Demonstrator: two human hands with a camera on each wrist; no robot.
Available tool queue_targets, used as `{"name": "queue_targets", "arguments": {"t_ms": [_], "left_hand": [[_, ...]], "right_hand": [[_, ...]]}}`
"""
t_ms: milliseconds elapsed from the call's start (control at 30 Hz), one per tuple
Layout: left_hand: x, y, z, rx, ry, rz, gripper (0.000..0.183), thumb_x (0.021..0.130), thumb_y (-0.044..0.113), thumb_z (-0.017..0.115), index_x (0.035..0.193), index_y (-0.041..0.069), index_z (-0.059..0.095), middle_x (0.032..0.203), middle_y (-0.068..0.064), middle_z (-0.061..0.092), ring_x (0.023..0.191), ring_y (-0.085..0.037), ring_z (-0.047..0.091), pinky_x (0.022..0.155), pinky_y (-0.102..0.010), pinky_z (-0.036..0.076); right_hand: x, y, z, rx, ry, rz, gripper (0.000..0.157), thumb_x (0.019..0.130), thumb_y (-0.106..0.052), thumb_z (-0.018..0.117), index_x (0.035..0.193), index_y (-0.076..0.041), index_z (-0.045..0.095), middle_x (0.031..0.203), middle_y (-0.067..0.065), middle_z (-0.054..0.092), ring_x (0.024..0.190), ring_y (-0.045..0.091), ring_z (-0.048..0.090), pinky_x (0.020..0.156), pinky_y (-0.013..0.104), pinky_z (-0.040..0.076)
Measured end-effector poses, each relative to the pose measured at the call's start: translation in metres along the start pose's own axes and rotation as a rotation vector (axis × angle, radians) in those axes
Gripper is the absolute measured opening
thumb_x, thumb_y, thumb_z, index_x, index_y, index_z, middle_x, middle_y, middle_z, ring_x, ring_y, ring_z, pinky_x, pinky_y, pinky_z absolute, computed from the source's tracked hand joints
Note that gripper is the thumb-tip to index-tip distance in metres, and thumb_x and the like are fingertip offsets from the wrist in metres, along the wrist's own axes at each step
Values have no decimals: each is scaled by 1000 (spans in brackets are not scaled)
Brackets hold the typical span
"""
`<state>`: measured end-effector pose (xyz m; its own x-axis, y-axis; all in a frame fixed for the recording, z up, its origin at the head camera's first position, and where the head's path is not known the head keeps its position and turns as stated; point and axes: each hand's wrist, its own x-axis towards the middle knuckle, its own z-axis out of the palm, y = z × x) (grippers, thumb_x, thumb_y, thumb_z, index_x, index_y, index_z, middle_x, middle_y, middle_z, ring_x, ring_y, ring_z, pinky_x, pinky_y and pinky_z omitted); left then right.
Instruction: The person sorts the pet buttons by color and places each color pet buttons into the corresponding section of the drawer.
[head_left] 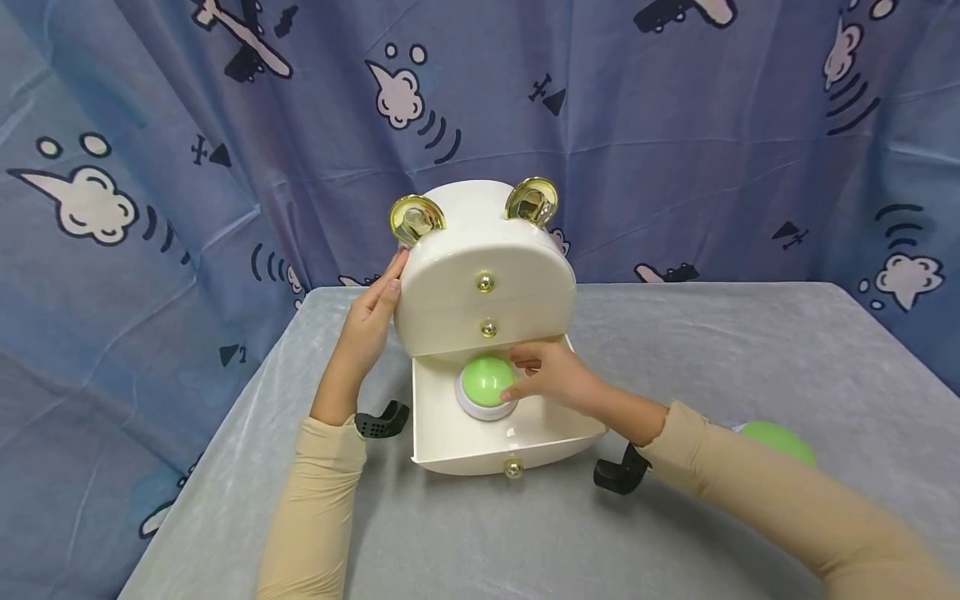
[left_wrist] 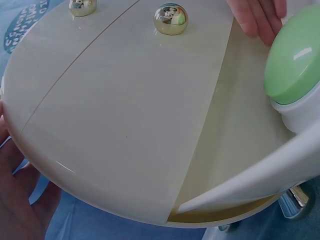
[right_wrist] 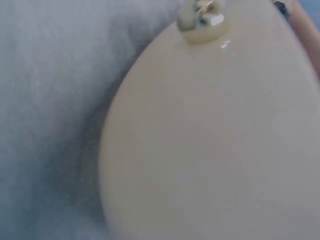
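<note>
A white rounded cabinet [head_left: 483, 287] with gold ears and gold knobs stands on the table, its bottom drawer [head_left: 442, 433] pulled out. Inside that drawer sits a round push light [head_left: 487, 382] with a green dome and white base. My right hand [head_left: 558, 379] is at the light's right side, thumb near the dome's edge and fingers a little apart from the thumb. The left wrist view shows those fingertips beside the green dome [left_wrist: 295, 60]. My left hand [head_left: 371, 321] rests against the cabinet's left side with extended fingers. The drawer front [right_wrist: 210, 135] fills much of the right wrist view.
Another green dome-shaped thing [head_left: 776, 440] lies on the table at the right, partly hidden behind my right sleeve. Grey cloth covers the table [head_left: 720, 350]. A blue patterned curtain [head_left: 480, 100] hangs behind it. Black wrist mounts [head_left: 622, 473] sit close to the drawer.
</note>
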<state>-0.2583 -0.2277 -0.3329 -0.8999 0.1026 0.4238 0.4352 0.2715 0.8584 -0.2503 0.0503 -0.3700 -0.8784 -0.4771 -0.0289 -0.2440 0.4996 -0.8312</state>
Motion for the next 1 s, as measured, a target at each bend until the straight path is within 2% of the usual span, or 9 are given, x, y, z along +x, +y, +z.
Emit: {"name": "queue_targets", "arguments": {"t_ms": [233, 467, 700, 733, 800, 933, 1000], "left_hand": [[1, 1, 1, -6, -7, -10, 45, 109, 25, 37, 153, 15, 39, 163, 5, 29, 152, -7, 24, 127, -27, 18], [0, 2, 0, 5, -1, -21, 45, 109, 25, 37, 153, 16, 39, 163, 5, 29, 152, -7, 23, 127, -27, 18], [0, 1, -1, -7, -3, -15, 45, 109, 24, 36, 153, 14, 39, 163, 3, 29, 152, -7, 23, 127, -26, 18], [0, 1, -1, -8, -4, -14, 45, 109, 24, 36, 153, 14, 39, 164, 3, 29, 152, -7, 23, 127, -27, 18], [0, 0, 0, -7, -3, -16, 45, 109, 25, 36, 153, 14, 39, 163, 3, 29, 152, -7, 24, 127, -27, 18], [0, 0, 0, -11, -4, -14, 45, 109, 25, 36, 153, 14, 39, 164, 4, 29, 152, -8, 23, 127, -28, 18], [0, 1, 0, -16, -6, -11, 45, 109, 25, 36, 153, 14, 38, 164, 4, 28, 152, -8, 22, 127, -28, 17]], "right_hand": [[-27, -4, -21, 118, 21, 47, 74, 84, -14, 80, 143, 11, 44, 147, 28, 48, 137, 41, 47, 114, 44, 42], [-61, -3, -44, 166, 118, 81, 72, 88, -23, 77, 147, 2, 44, 150, 21, 48, 140, 37, 46, 113, 42, 43], [-88, 10, -60, 114, 196, 118, 71, 88, -33, 76, 147, -6, 47, 149, 15, 52, 139, 33, 48, 103, 20, 50], [-92, 13, -63, 101, 197, 129, 71, 88, -35, 76, 147, -8, 46, 149, 14, 52, 139, 32, 48, 103, 19, 50], [-99, 17, -67, 80, 196, 150, 73, 89, -39, 75, 148, -9, 45, 150, 13, 51, 140, 34, 46, 105, 26, 51], [-113, 26, -75, 44, 196, 219, 78, 88, -47, 73, 151, -12, 42, 154, 12, 46, 142, 36, 43, 110, 46, 47], [-118, 30, -80, 33, 201, 251, 80, 88, -50, 72, 152, -14, 40, 155, 13, 44, 143, 36, 41, 110, 50, 45]]}}
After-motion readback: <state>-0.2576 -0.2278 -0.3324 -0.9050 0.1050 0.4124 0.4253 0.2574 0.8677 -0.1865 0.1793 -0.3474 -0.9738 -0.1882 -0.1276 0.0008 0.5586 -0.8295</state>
